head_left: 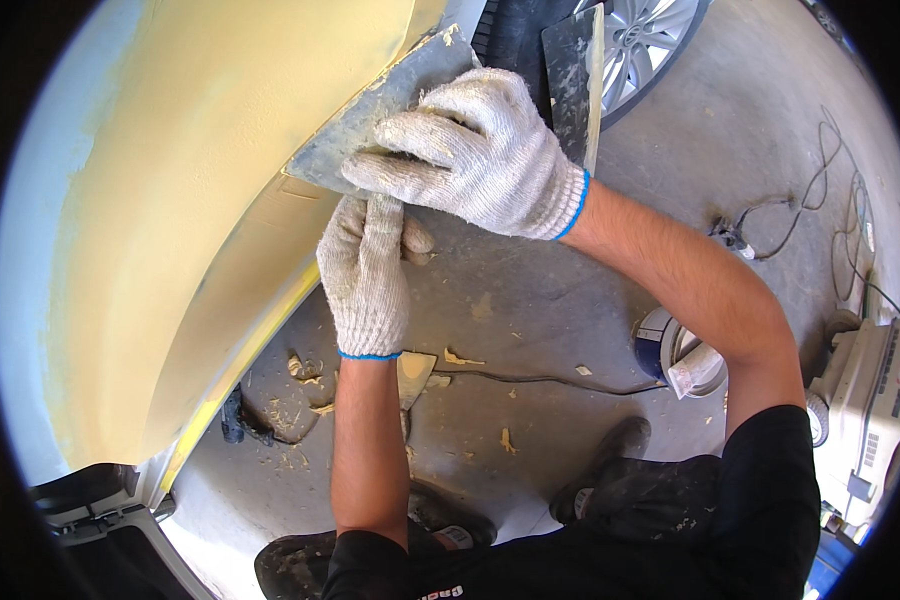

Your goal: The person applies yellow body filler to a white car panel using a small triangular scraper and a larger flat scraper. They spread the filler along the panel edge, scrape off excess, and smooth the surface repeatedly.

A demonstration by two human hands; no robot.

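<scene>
In a white knit glove with a blue cuff, my right hand [470,150] grips a grey flat filler spreader [355,130], its fingers lying across the face. The spreader's long edge meets the curved rim of a car body panel [210,140] coated in yellowish filler. Just below, my left hand [367,270], gloved alike, is closed at the spreader's lower edge. Its upper fingertips are hidden by the spreader and the right hand's fingers; one bare fingertip shows at its right side.
A dark board [572,85] stands by the car wheel [645,40]. On the concrete floor are a can [660,340], filler scraps [508,440], a filler-smeared piece [415,375] and a cable [530,379]. Another cord [820,190] and a pale wheeled machine [860,410] are at right.
</scene>
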